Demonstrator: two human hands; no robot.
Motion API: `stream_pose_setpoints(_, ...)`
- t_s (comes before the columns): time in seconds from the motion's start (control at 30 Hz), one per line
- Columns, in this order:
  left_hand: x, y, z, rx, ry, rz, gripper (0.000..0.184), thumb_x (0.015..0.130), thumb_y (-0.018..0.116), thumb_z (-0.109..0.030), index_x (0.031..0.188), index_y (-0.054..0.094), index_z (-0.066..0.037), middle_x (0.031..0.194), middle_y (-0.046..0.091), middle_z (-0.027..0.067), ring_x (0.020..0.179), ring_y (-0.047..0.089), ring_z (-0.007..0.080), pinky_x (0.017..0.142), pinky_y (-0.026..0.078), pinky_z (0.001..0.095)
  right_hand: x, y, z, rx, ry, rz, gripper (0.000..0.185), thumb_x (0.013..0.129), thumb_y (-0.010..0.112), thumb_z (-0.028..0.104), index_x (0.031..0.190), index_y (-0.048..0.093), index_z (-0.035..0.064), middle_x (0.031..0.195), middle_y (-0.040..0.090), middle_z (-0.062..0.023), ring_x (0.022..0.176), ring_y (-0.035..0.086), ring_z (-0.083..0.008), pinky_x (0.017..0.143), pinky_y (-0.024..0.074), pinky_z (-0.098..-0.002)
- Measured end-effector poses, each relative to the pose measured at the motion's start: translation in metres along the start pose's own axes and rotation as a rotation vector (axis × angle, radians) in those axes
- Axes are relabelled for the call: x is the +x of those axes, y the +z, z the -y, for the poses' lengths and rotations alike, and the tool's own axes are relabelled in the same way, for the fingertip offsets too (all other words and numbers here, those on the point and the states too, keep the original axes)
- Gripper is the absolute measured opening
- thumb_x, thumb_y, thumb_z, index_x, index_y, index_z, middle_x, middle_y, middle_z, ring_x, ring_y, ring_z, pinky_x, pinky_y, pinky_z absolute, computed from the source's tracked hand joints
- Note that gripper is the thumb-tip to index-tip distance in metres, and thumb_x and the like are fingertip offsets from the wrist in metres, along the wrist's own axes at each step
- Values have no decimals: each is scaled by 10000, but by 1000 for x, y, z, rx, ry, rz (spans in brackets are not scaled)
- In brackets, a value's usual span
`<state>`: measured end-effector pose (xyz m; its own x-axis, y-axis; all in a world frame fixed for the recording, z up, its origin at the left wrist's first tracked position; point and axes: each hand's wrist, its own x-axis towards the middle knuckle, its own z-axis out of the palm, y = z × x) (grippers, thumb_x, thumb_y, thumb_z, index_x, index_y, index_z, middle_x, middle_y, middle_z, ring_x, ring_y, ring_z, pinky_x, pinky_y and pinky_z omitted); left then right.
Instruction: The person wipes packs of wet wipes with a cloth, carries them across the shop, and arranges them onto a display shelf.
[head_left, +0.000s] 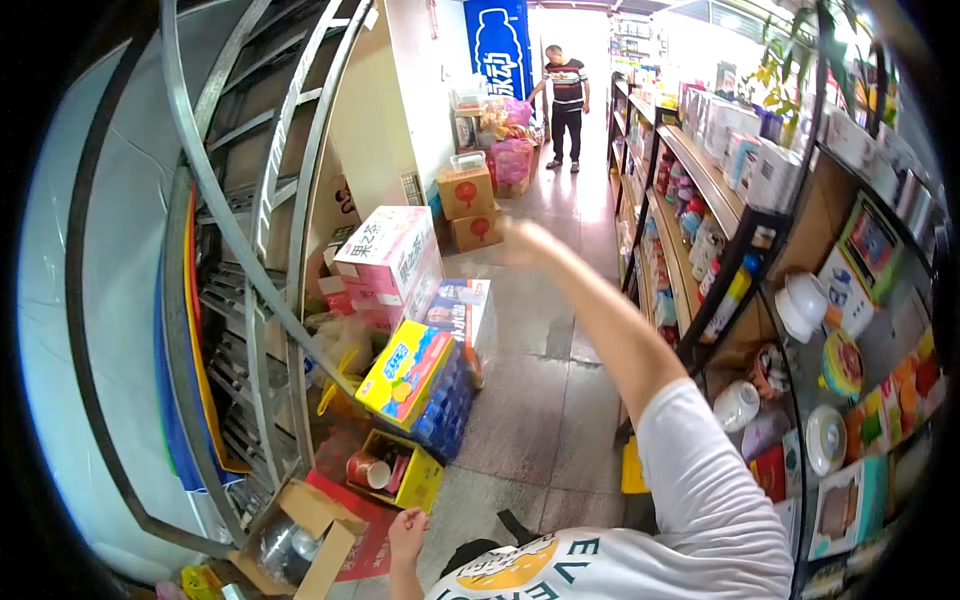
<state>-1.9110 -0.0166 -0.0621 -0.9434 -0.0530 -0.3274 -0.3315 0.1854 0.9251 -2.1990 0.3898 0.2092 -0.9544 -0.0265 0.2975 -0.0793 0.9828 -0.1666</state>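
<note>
From here, the left hand (407, 533) is nearer the open yellow box (424, 484), just off its fingers at twelve o'clock; I can't tell if they touch. Those fingers are loosely curled, holding nothing I can see. Beyond, a yellow-topped drinks carton (405, 372) runs lengthwise seven to one. The right hand (528, 243) reaches toward twelve, fingers too blurred to read, brown cartons (465, 190) farther off at ten.

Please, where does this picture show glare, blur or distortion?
Head view: glare whitens the background behind the person in a striped shirt and the far grey tiled floor; same view: bare right hand blurred, grey metal ladder bowed by lens distortion.
</note>
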Motion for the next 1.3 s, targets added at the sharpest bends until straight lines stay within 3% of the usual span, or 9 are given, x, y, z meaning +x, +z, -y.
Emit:
stream_pose_setpoints(0.03,13,9,-1,29,-66,51,234,814,559,-125,1017,535,-11,786,622,71,656,588,116,578,441,203,-2,69,-37,409,-293,39,464,680,646,345,1032,544,61,963,599,-156,850,585,-307,724,484,-370)
stream_pose_setpoints(0.23,114,91,-59,1,-161,387,296,809,571,-128,1055,494,18,749,621,115,670,621,162,581,469,234,-348,333,-80,46,75,618,347,857,393,170,1188,446,81,991,588,-159,935,562,-273,810,442,-394)
stream_pose_setpoints(0.33,193,119,-122,100,-4,519,176,817,573,-169,864,566,1,648,608,96,581,596,133,536,451,246,-422,333,-110,211,528,1004,316,846,405,178,1139,468,78,970,593,-157,905,566,-270,789,446,-384)
stream_pose_setpoints(0.57,337,142,-391,-18,898,390,38,769,540,-50,779,542,-14,653,552,12,620,526,89,635,438,253,-349,309,-158,389,1115,792,252,822,433,195,1024,520,71,922,605,-150,836,576,-263,742,453,-361)
stream_pose_setpoints(0.63,325,128,-487,2,1196,280,185,769,505,-50,951,480,-32,804,520,47,706,513,115,680,413,249,-316,303,-162,470,1219,640,239,815,441,200,991,534,69,909,609,-149,817,579,-261,728,455,-354)
stream_pose_setpoints(0.8,290,121,-596,-145,1801,131,95,786,511,-117,814,513,-27,762,521,32,702,494,130,697,377,250,-274,307,-167,558,1336,506,216,798,461,213,909,571,64,874,617,-144,767,587,-256,695,460,-337)
stream_pose_setpoints(1.13,378,179,-628,-97,1919,378,137,787,530,-171,806,524,-36,735,528,29,669,499,122,653,368,236,-229,333,-283,183,971,754,235,764,501,238,745,645,54,806,635,-135,668,601,-246,627,470,-304)
stream_pose_setpoints(1.27,409,233,-652,-75,1937,371,154,788,537,-192,803,528,-39,724,531,27,656,501,119,635,364,230,-91,319,-365,609,1304,583,266,751,571,284,880,633,60,809,643,-103,721,609,-207,669,475,-339)
stream_pose_setpoints(1.3,416,251,-655,-81,1949,345,159,788,539,-198,802,529,-40,722,531,27,653,502,118,631,363,229,-84,372,-427,316,883,934,281,764,574,304,901,633,66,858,636,-114,784,602,-180,706,468,-326)
